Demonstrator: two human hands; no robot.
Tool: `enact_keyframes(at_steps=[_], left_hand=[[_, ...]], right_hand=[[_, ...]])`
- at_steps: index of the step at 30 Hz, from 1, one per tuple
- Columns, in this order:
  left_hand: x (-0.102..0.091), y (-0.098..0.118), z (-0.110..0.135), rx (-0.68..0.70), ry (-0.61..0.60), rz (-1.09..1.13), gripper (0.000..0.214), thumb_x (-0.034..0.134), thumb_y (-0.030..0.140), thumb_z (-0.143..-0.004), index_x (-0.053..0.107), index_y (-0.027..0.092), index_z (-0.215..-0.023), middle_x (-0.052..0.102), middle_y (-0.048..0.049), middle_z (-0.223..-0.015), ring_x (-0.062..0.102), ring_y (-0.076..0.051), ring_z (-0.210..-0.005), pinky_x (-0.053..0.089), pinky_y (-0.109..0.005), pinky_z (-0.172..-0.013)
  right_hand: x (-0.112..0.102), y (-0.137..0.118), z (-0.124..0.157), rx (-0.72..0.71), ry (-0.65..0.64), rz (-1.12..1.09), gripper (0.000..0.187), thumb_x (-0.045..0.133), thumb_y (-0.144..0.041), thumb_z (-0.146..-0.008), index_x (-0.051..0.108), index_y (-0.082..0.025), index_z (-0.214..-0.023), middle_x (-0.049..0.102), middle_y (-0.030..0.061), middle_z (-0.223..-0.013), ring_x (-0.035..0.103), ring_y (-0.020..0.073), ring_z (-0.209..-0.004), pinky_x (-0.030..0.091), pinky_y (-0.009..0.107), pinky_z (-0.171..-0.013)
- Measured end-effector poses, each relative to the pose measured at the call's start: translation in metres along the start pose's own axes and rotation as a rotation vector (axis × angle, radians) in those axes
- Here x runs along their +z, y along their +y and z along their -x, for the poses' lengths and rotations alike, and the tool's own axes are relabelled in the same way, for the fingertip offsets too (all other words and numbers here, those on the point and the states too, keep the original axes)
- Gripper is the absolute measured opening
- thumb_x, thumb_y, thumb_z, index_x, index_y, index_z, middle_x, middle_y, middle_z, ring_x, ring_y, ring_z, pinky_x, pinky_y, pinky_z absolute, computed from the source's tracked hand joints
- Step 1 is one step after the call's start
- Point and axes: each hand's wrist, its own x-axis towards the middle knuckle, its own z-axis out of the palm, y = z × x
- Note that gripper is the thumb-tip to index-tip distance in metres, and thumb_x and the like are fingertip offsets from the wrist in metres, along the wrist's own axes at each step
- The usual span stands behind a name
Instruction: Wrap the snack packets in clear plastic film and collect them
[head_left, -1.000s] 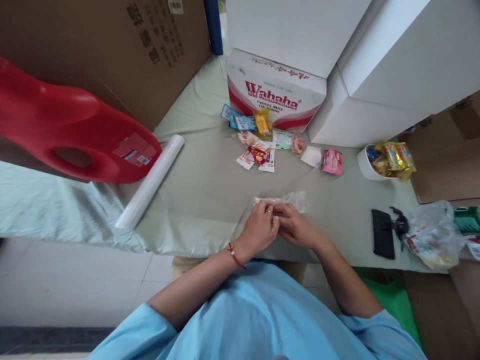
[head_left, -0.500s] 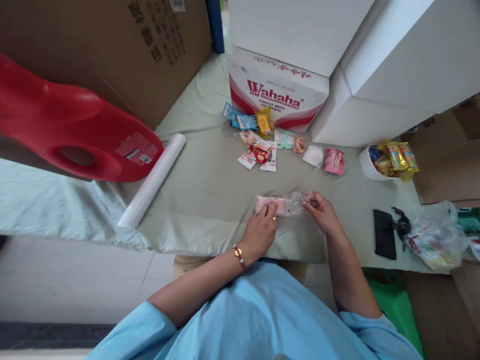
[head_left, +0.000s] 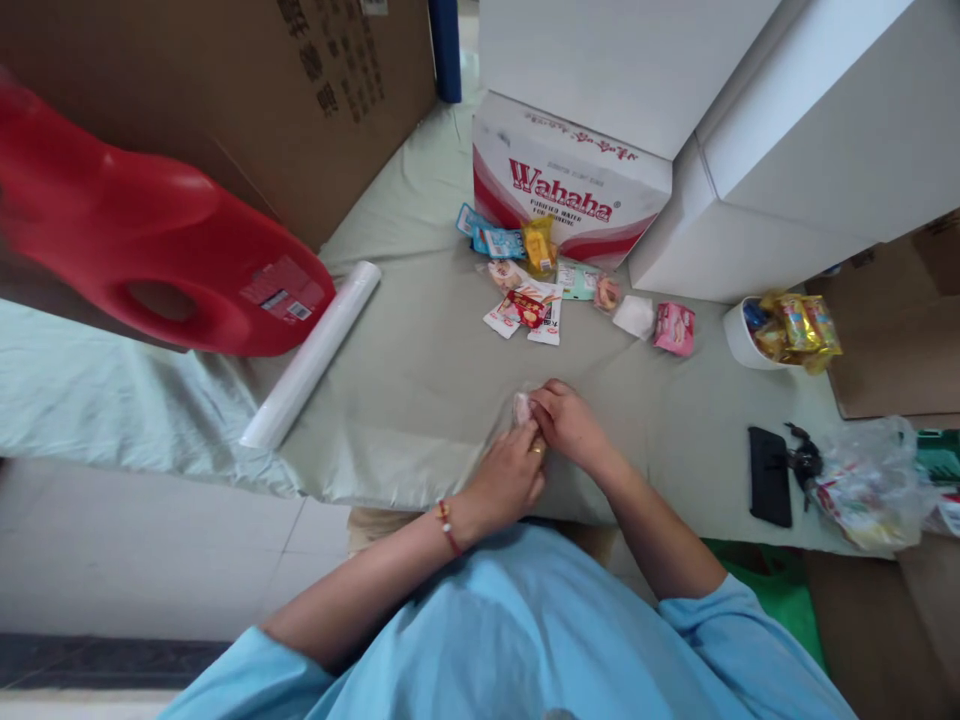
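My left hand (head_left: 508, 472) and my right hand (head_left: 571, 424) meet near the front of the table covered in pale green cloth (head_left: 420, 390). Both are closed on a small pink snack wrapped in clear plastic film (head_left: 520, 408), which peeks out to the left of my right-hand fingers. Most of the wrapped snack is hidden under my fingers. My left wrist wears a red bead bracelet.
A white roll of film (head_left: 311, 354) lies to the left beside a red plastic jug (head_left: 150, 260). Several snack packets (head_left: 534, 295) lie before a Wahaha carton (head_left: 570, 195). A white bowl of snacks (head_left: 780, 328), a black wallet (head_left: 769, 475), keys and a plastic bag (head_left: 870, 485) sit right.
Half a second ago my hands were apart, stretching the film-wrapped snack between them. Now my right hand has come back left and both hands are bunched together on it.
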Motion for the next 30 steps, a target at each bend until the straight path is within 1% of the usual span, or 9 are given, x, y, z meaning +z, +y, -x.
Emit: enact_keyframes(at_steps=[3, 6, 11, 14, 17, 20, 23, 27, 30], left_hand=[[-0.018, -0.023, 0.021, -0.066, 0.151, 0.175, 0.03, 0.047, 0.014, -0.095, 0.071, 0.018, -0.114, 0.075, -0.0117, -0.116, 0.069, -0.025, -0.108, 0.057, -0.042, -0.097], [-0.029, -0.044, 0.035, -0.248, 0.296, 0.263, 0.029, 0.045, 0.016, -0.096, 0.073, 0.021, -0.102, 0.077, -0.0069, -0.1, 0.071, -0.021, -0.098, 0.058, -0.038, -0.091], [-0.032, -0.057, 0.038, -0.36, 0.406, 0.385, 0.028, 0.046, 0.019, -0.094, 0.074, 0.021, -0.094, 0.077, -0.005, -0.096, 0.071, -0.02, -0.096, 0.057, -0.035, -0.091], [-0.034, -0.053, 0.032, -0.392, 0.394, 0.503, 0.025, 0.05, 0.026, -0.096, 0.074, 0.021, -0.097, 0.076, -0.006, -0.099, 0.07, -0.02, -0.096, 0.056, -0.034, -0.089], [-0.036, -0.043, 0.019, -0.436, 0.343, 0.729, 0.032, 0.064, 0.04, -0.093, 0.072, 0.02, -0.117, 0.074, -0.0102, -0.118, 0.07, -0.023, -0.109, 0.056, -0.036, -0.092], [-0.034, -0.03, 0.004, -0.451, 0.24, 1.093, 0.061, 0.078, 0.049, -0.083, 0.062, 0.019, -0.135, 0.069, -0.0151, -0.137, 0.067, -0.028, -0.124, 0.056, -0.04, -0.099], [-0.028, -0.019, -0.008, -0.478, 0.17, 1.304, 0.054, 0.08, 0.05, -0.082, 0.066, 0.017, -0.123, 0.075, -0.0135, -0.124, 0.071, -0.027, -0.113, 0.057, -0.039, -0.097], [-0.015, -0.012, -0.015, -0.552, 0.229, 1.236, 0.042, 0.079, 0.047, -0.08, 0.069, 0.018, -0.11, 0.078, -0.0087, -0.109, 0.073, -0.025, -0.102, 0.057, -0.038, -0.092], [-0.006, -0.008, -0.016, -0.527, 0.143, 1.167, 0.043, 0.077, 0.044, -0.081, 0.069, 0.018, -0.114, 0.078, -0.0098, -0.111, 0.073, -0.026, -0.103, 0.057, -0.04, -0.095]], right_hand=[[0.013, -0.008, 0.02, -0.028, 0.06, 0.124, 0.026, 0.057, -0.036, -0.105, 0.07, -0.019, -0.119, 0.067, 0.0154, -0.116, 0.058, 0.03, -0.108, 0.049, 0.043, -0.096], [0.027, -0.017, 0.037, 0.019, 0.059, 0.217, 0.061, 0.072, -0.047, -0.095, 0.056, -0.018, -0.146, 0.057, 0.0218, -0.143, 0.05, 0.0388, -0.124, 0.047, 0.053, -0.101], [0.032, -0.011, 0.04, 0.076, 0.064, 0.21, 0.048, 0.059, -0.025, -0.101, 0.057, -0.022, -0.15, 0.06, 0.0175, -0.145, 0.051, 0.036, -0.126, 0.047, 0.051, -0.104], [0.015, 0.0, 0.038, 0.072, 0.141, 0.061, 0.041, 0.05, -0.022, -0.104, 0.064, -0.021, -0.142, 0.065, 0.0165, -0.135, 0.057, 0.0324, -0.12, 0.049, 0.048, -0.103], [-0.006, 0.007, 0.039, 0.095, 0.263, -0.328, 0.034, 0.05, -0.034, -0.106, 0.071, -0.023, -0.131, 0.07, 0.0128, -0.121, 0.063, 0.0277, -0.11, 0.052, 0.044, -0.098], [-0.013, 0.007, 0.038, 0.21, 0.191, -0.863, 0.034, 0.058, -0.052, -0.103, 0.075, -0.026, -0.117, 0.075, 0.006, -0.104, 0.069, 0.0227, -0.094, 0.057, 0.036, -0.086], [-0.005, -0.001, 0.038, 0.358, 0.142, -1.208, 0.041, 0.07, -0.063, -0.093, 0.073, -0.027, -0.111, 0.076, 0.0034, -0.101, 0.071, 0.0211, -0.089, 0.059, 0.033, -0.08], [0.018, -0.015, 0.047, 0.432, 0.268, -1.267, 0.05, 0.074, -0.066, -0.088, 0.068, -0.028, -0.119, 0.075, 0.004, -0.113, 0.071, 0.0215, -0.099, 0.059, 0.033, -0.088], [0.032, -0.013, 0.063, 0.424, 0.325, -1.141, 0.045, 0.072, -0.061, -0.091, 0.068, -0.026, -0.119, 0.075, 0.0041, -0.111, 0.07, 0.0209, -0.1, 0.057, 0.032, -0.092]])
